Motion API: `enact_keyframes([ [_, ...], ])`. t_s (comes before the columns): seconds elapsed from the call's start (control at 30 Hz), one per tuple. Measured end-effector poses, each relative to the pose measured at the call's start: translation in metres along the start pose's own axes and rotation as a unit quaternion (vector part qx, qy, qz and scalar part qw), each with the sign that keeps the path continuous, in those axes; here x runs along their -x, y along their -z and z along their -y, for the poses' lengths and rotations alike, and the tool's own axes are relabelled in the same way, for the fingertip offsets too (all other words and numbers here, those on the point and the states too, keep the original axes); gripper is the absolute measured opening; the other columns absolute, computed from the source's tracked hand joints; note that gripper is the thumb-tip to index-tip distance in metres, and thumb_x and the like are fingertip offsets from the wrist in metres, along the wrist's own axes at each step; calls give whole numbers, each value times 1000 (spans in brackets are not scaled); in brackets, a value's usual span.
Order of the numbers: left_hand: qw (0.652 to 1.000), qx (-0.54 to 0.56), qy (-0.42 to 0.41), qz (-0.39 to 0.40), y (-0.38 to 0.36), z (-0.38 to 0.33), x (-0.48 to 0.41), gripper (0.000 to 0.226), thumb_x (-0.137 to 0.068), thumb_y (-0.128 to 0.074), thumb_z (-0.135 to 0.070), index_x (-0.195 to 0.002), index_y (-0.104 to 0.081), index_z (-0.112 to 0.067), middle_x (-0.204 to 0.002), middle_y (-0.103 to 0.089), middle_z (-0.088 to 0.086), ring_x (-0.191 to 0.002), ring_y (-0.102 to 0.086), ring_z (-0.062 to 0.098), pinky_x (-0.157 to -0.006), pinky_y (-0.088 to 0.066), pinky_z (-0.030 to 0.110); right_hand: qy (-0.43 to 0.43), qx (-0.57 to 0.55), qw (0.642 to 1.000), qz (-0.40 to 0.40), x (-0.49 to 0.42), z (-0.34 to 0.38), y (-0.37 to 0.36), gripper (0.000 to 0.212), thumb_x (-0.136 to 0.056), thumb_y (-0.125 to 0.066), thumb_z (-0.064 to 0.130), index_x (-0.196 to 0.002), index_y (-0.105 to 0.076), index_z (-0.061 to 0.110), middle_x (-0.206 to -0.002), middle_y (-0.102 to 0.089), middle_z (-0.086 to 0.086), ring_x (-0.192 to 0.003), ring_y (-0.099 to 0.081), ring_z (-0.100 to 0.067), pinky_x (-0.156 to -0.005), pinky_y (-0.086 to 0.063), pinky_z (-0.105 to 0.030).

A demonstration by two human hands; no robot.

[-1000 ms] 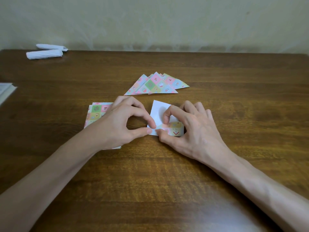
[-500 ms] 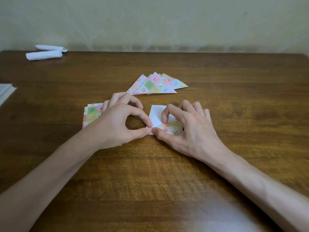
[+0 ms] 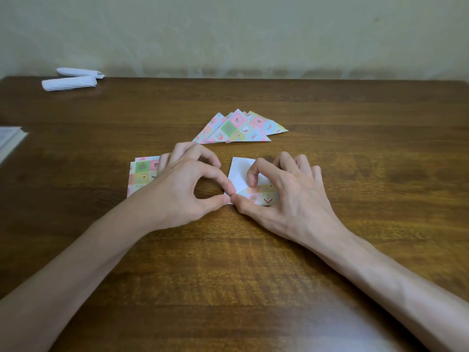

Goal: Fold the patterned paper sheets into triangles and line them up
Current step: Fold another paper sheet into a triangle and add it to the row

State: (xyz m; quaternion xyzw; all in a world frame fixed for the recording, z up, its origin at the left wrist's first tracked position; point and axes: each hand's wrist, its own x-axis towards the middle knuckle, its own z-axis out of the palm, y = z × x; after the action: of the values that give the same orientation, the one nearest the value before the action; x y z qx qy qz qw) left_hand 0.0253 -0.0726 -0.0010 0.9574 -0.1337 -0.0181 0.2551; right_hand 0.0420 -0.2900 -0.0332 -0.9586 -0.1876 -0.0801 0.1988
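A paper sheet [image 3: 239, 174] lies white side up at the table's middle, its near corner turned over so the patterned side shows. My left hand [image 3: 182, 189] pinches the sheet's left corner between thumb and forefinger. My right hand [image 3: 286, 196] presses the turned-over flap with thumb and forefinger. Beyond them, several folded patterned triangles [image 3: 238, 128] lie overlapped in a fan. A stack of flat patterned sheets [image 3: 143, 172] sits to the left, partly under my left hand.
The brown wooden table [image 3: 355, 148] meets a pale wall at its far edge. Two white paper rolls [image 3: 71, 80] lie at the far left corner. A white booklet edge [image 3: 10, 141] shows at the left border.
The turned-over patterned flap has grown slightly as my right fingers pressed it flatter. Both hands stayed at the same spot on the sheet.
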Motion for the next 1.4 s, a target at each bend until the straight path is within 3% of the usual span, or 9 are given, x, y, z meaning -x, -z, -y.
enact_keyframes([
  [0.33,1000,7,-5,-12,-1,1,3,12,-84,-78,-46,-90,-74,-56,-117,-50,-24,-134,-27,-3,-102,-14,28,0,18,1000,-7,0,2,-1,57,-71,-49,91,-94,-49,39,-100,-48,14,-98,-39,-15,-86,-35,-38],
  [0.53,1000,2,-7,-20,-1,4,0,10,-80,-80,-51,-87,-74,-56,-115,-50,-23,-133,-29,0,-102,-16,31,5,-20,1000,10,-1,0,1,49,-72,-48,83,-93,-48,40,-95,-41,16,-95,-34,-13,-87,-32,-37],
  [0.8,998,47,19,-31,-4,3,1,13,-74,-79,-58,-85,-75,-53,-114,-51,-24,-130,-26,-11,-102,-16,25,1,-36,999,38,-2,-2,6,50,-70,-51,84,-94,-49,41,-97,-41,18,-98,-35,-12,-89,-29,-35],
  [0.97,999,19,19,-24,-4,2,1,11,-77,-79,-55,-86,-72,-52,-114,-46,-25,-128,-24,-7,-100,-13,26,2,-65,995,79,-5,-6,13,42,-71,-59,76,-96,-52,42,-99,-40,21,-101,-34,-10,-91,-26,-33],
  [1.2,998,24,36,-47,-9,0,-1,15,-72,-78,-63,-81,-74,-52,-113,-48,-24,-129,-28,-4,-98,-13,26,9,-52,997,54,-2,-6,7,46,-72,-54,83,-97,-50,45,-100,-41,19,-101,-36,-12,-90,-27,-34],
  [1.4,998,7,32,-45,-9,-2,0,12,-75,-78,-61,-80,-73,-50,-114,-48,-24,-129,-29,-2,-95,-12,23,10,-70,994,78,-3,-8,14,36,-76,-63,69,-100,-54,44,-100,-42,18,-104,-36,-11,-90,-25,-32],
])
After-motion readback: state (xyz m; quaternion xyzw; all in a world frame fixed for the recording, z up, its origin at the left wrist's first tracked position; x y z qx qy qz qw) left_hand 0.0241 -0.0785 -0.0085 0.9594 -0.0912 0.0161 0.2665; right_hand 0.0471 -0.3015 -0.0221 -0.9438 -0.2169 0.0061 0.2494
